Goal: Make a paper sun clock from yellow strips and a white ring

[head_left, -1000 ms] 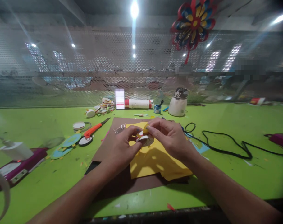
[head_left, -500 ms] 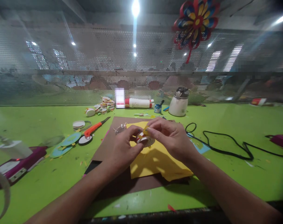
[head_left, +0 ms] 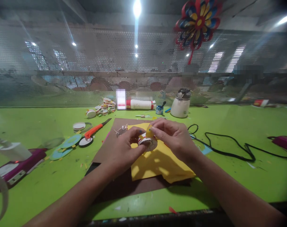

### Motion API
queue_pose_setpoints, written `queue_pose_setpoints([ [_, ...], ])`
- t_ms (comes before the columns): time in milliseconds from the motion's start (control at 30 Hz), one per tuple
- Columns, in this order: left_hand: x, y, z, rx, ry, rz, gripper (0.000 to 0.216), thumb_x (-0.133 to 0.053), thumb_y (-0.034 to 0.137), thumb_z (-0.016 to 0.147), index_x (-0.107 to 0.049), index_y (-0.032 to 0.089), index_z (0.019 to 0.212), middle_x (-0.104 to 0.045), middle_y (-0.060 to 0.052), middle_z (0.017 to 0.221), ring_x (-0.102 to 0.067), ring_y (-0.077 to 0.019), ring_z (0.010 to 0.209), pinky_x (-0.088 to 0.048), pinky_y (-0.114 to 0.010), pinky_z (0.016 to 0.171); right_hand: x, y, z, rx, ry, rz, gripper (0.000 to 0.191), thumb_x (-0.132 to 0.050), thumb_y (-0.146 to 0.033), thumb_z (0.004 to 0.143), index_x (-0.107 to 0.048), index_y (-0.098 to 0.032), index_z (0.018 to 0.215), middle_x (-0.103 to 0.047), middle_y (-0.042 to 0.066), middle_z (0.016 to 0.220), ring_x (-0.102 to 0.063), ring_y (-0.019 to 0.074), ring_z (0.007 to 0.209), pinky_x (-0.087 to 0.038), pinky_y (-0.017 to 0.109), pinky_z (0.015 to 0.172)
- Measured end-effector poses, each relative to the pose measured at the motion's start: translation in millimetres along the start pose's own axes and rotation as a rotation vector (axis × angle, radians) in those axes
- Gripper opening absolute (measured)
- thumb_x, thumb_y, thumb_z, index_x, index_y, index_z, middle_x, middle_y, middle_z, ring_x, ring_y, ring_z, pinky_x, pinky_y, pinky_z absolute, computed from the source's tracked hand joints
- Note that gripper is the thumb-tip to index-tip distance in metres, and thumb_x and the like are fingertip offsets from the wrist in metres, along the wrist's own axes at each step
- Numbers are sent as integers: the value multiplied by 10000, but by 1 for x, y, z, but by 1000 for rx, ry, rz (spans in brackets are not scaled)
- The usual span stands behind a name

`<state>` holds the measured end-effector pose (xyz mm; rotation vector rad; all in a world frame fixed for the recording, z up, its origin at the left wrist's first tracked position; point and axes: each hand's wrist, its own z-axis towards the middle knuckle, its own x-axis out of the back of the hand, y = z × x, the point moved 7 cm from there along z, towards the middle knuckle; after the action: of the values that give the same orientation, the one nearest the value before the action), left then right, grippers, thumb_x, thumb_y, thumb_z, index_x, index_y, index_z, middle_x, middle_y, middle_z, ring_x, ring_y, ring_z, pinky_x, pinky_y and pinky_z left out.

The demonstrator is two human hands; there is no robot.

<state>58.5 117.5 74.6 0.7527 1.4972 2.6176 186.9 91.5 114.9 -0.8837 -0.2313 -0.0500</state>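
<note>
Between thumb and fingers, my left hand [head_left: 124, 146] grips a small white paper disc [head_left: 151, 145] with red edging and yellow tabs, tilted so its marked round face shows. At the disc's top edge, my right hand [head_left: 175, 137] pinches a small yellow paper piece [head_left: 149, 130]; whether it is fixed to the disc I cannot tell. Beneath both hands lies a yellow sheet [head_left: 145, 168] on brown board [head_left: 105, 149]. A ring-shaped piece with white tips [head_left: 121, 130] rests just beyond my left hand.
Orange-handled scissors [head_left: 93, 130] and pale blue discs [head_left: 71, 141] lie left. Several similar white discs [head_left: 105, 107] are piled at the back, near a blue jar [head_left: 159, 109] and a white kettle-like container [head_left: 180, 105]. A black cord [head_left: 226, 134] runs right; a purple power strip [head_left: 25, 165] sits left.
The disc has tipped so that more of its round face shows. The yellow piece stands more upright at its edge; both hands keep nearly the same place.
</note>
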Motion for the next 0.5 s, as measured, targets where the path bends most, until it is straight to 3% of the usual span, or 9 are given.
queue_pose_setpoints([
  [133, 0, -1, 0, 8, -30, -70, 239, -633, 290, 757, -600, 164, 958, -627, -59, 871, -582, -173, 788, -466, -295, 709, 2, 9, 1, -92, -20, 61, 141, -603, -285, 818, -637, -177, 735, -612, 19, 772, -541, 125, 696, -453, 275, 648],
  [233, -2, -5, -1, 37, -48, -145, 248, -656, 304, 741, -605, 163, 939, -637, -58, 857, -589, -172, 771, -465, -296, 700, 4, 17, 2, -138, 3, 152, 159, -592, -320, 832, -667, -183, 802, -634, 22, 788, -571, 133, 733, -472, 298, 715],
  [333, -2, -7, 0, 73, -19, -263, 241, -691, 282, 708, -607, 171, 905, -638, -34, 815, -593, -162, 743, -467, -294, 696, 6, 26, 3, -199, 49, 257, 241, -550, -368, 861, -681, -166, 869, -650, 45, 801, -594, 141, 734, -482, 342, 769],
  [500, 2, -6, 2, 147, 26, -420, 247, -710, 243, 687, -624, 162, 905, -655, -34, 837, -605, -166, 802, -464, -297, 746, 7, 37, 3, -292, 126, 285, 354, -547, -462, 843, -691, -139, 826, -645, 48, 724, -598, 137, 671, -491, 321, 700],
])
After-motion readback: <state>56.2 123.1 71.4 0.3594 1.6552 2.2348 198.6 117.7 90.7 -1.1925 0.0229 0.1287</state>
